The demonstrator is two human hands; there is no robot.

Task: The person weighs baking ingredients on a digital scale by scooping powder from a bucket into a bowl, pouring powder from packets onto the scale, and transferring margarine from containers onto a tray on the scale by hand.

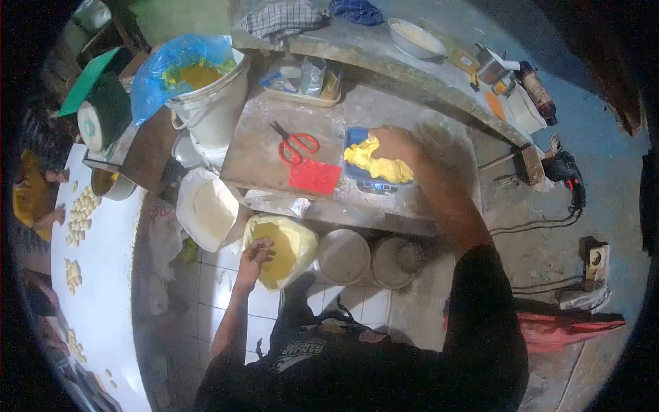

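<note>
My right hand [397, 145] reaches over the table, its fingers curled against the upper end of a soft yellow lump that looks like margarine [384, 166]. The lump lies in the blue tray [355, 135] of a digital scale [376, 186] with a lit display. My left hand [257, 253] hangs over an open bag of yellow contents [281, 264], fingers loosely bent and apart, holding nothing I can see. Left of the scale lie red-handled scissors [296, 146] and a red rectangular piece [314, 177].
A white bucket [213, 117] lined with a blue bag stands at the table's left. Below are a sack of pale powder [213, 209] and round tubs [344, 257]. Dough pieces lie on a white table [103, 288], with people beyond. A drill [566, 180] and cables are at right.
</note>
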